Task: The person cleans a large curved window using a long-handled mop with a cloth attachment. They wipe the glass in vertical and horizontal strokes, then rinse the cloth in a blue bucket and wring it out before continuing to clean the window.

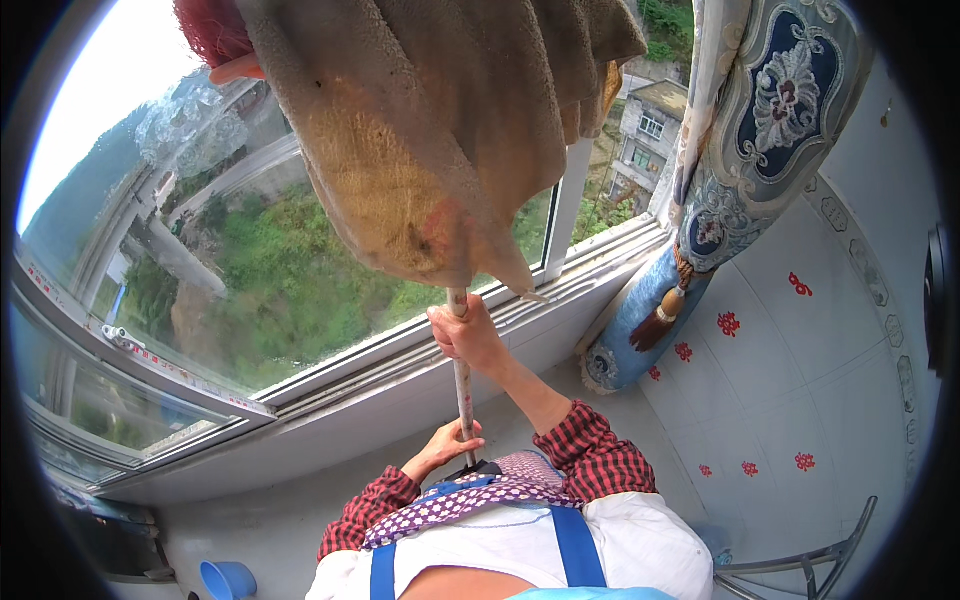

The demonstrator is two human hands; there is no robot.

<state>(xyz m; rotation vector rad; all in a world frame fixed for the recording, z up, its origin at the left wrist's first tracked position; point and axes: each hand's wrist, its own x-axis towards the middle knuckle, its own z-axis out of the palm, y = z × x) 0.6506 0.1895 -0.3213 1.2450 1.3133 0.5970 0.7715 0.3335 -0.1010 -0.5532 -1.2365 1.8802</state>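
A long worn pole stands nearly upright before me. My right hand grips it just below a draped cloth, and my left hand is around its lower part near my waist. A large brown and yellowish cloth hangs over the pole's upper end and hides it, in front of the window glass. Reddish bristles or fibres stick out past the cloth at the upper left. A wet, foamy-looking patch shows on the glass at the left.
A patterned blue curtain with a tassel hangs at the right. Below the glass runs the window's sliding track. A blue bucket stands on the floor at lower left. A metal tube frame is at lower right.
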